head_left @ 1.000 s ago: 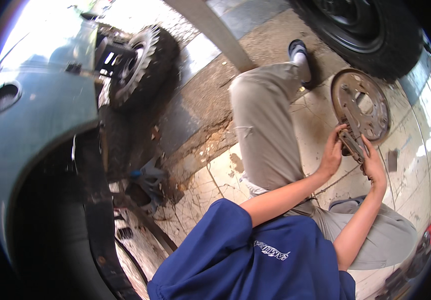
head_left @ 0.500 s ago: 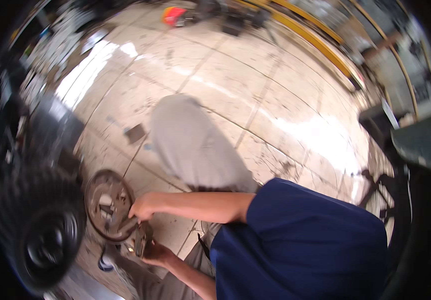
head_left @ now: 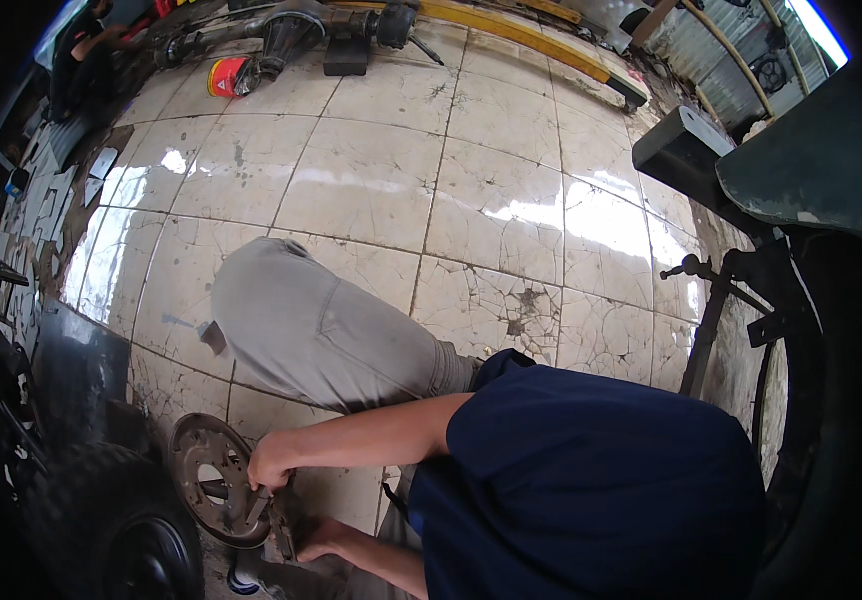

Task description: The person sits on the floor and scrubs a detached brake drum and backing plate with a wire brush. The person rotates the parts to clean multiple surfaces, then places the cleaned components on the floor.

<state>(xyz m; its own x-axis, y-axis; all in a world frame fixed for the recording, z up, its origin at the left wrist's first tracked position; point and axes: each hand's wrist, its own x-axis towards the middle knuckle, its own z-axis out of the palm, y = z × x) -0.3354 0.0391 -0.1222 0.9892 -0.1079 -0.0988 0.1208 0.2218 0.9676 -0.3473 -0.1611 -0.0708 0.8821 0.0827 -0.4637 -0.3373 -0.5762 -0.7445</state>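
Observation:
A round brown metal backing plate (head_left: pixel 187 490), like one from a drum brake, stands tilted at the lower left, with a large centre hole and smaller holes. My right hand (head_left: pixel 271 462), on the upper arm in the picture, is closed at the plate's right side. A flat metal piece (head_left: pixel 259 506) sticks out below its fingers. Lower down, my left hand (head_left: pixel 319 540) curls around the outer side of a curved, rusty piece (head_left: pixel 283 528) that looks like a brake shoe. The fingertips of both hands are partly hidden.
A black knobbly tyre (head_left: pixel 116 510) stands just left of the plate. My bent knee (head_left: pixel 261 285) rises above it. Farther off lie a red can (head_left: pixel 231 77), an axle (head_left: pixel 294 38) and a yellow beam (head_left: pixel 511 45). Dark metal parts (head_left: pixel 731 270) stand at right; a person (head_left: pixel 81 55) is far left.
My view has swung, so the far floor, axle and red can show more fully and sharply. The plate and both hands sit lower in view, still together.

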